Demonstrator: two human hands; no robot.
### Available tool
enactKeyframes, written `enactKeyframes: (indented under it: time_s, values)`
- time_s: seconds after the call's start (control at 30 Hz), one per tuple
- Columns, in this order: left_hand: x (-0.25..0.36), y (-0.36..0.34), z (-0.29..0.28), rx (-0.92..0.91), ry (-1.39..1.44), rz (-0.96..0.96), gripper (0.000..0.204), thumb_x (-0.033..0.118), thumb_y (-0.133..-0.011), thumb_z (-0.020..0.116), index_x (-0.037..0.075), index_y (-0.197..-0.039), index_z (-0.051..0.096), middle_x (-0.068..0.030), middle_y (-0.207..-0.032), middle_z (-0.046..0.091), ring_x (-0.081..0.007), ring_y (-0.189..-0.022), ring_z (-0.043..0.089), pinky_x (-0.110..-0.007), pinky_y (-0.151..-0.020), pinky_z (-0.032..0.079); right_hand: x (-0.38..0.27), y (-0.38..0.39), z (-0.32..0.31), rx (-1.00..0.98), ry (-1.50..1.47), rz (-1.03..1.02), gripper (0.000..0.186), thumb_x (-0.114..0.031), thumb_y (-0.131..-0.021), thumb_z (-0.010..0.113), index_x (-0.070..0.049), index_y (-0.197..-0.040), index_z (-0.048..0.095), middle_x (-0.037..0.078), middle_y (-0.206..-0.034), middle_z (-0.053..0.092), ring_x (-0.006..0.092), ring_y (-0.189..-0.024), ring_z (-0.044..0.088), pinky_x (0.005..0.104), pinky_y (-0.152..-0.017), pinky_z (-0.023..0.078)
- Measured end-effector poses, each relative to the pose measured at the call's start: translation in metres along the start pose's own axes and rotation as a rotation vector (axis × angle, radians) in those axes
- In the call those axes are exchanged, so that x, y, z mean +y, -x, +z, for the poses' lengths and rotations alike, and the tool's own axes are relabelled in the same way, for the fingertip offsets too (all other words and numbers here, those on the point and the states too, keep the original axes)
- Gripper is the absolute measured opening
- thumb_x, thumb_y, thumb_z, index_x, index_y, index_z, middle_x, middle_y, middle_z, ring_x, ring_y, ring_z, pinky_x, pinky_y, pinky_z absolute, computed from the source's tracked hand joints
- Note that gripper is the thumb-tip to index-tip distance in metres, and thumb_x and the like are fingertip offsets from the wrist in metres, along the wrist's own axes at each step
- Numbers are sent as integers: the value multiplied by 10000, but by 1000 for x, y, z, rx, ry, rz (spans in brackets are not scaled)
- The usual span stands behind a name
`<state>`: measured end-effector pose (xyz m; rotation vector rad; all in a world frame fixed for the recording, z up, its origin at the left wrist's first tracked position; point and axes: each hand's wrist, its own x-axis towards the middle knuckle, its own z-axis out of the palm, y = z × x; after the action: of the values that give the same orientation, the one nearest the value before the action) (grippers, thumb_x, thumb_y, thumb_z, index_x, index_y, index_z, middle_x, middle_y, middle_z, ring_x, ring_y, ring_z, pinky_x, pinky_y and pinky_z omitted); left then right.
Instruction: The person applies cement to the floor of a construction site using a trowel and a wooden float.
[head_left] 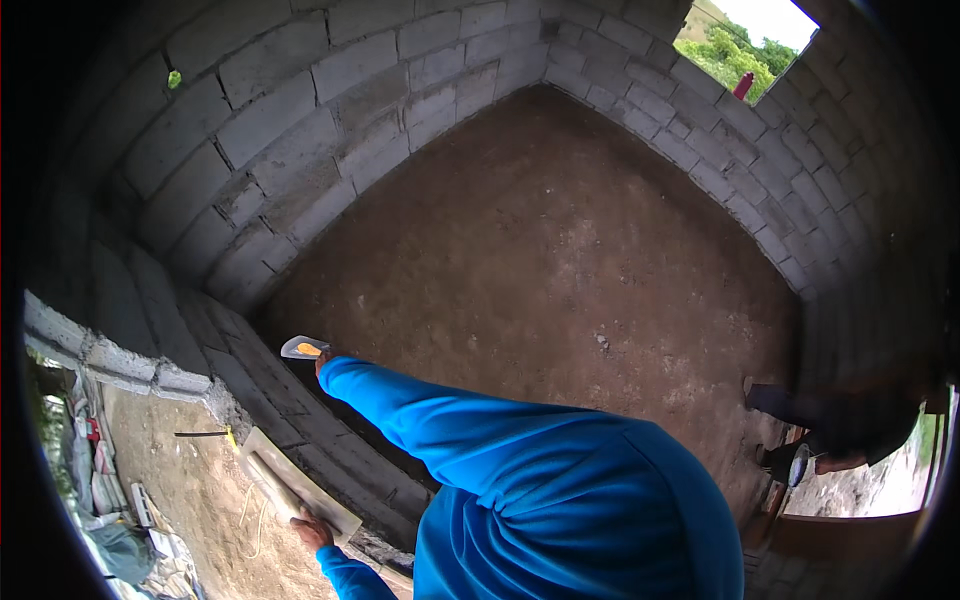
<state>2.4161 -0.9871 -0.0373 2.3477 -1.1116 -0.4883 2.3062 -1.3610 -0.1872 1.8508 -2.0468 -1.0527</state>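
At the lower left, my left hand (308, 532) in a blue sleeve grips a long, flat, pale float (320, 495) by its handle, over the edge of the block wall. My right hand (324, 364), its blue-sleeved arm reaching across to the left, is closed on a small trowel (302, 348) with an orange-yellow handle and a grey blade, held near the inner face of the low left wall. A thin dark strip with a yellow end (210, 434) lies beside the float's far end.
Grey block walls (270, 120) enclose a dirt floor (530, 270), with a window opening (730, 45) at upper right. The low wall (120, 360) has sandy ground (160, 450) and piled bags (90, 460) beyond it. A person in dark clothing (865, 420) bends near an opening at right.
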Motion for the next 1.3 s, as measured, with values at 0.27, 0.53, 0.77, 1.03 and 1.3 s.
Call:
enactKeyframes:
  time_s: [0.27,0.53,0.77,1.03,1.3]
  values:
    - [-54,11,-40,83,-93,-122,359,293,-870,525,-35,-833,385,-278,-793,512,-350,-707,484,-440,-688,398,116,112,-43,-108,-1386,-248,424,-341,-916,323,-48,-1026,609,131,-1061,618,312,-949,601,415,-807,480]
    - [-70,-15,-49,148,-215,-42,476,423,-830,538,-51,-784,519,-291,-711,557,-437,-695,539,-477,-643,415,334,114,116,-323,-616,-626,354,-208,-678,613,-23,-979,597,180,-844,643,293,-743,645,375,-638,525]
    - [-66,1,-42,111,-114,-198,427,358,-840,550,-52,-903,447,-335,-857,549,-492,-820,533,-503,-704,426,506,166,297,-930,-502,-158,266,-169,-731,692,26,-891,609,115,-734,649,201,-573,622,327,-545,507]
    - [-77,-8,-45,55,65,-269,417,294,-787,609,-64,-940,458,-334,-886,556,-488,-871,531,-480,-717,441,539,215,308,-915,-1074,303,124,-118,-796,616,-2,-786,574,96,-595,559,197,-487,531,339,-438,416]
    - [-18,21,-70,-13,328,-207,280,171,-739,635,-41,-901,550,-116,-677,588,-183,-510,548,-320,-431,451,504,169,247,-950,-938,81,328,-265,-780,658,33,-890,577,132,-647,571,248,-542,566,384,-473,466]
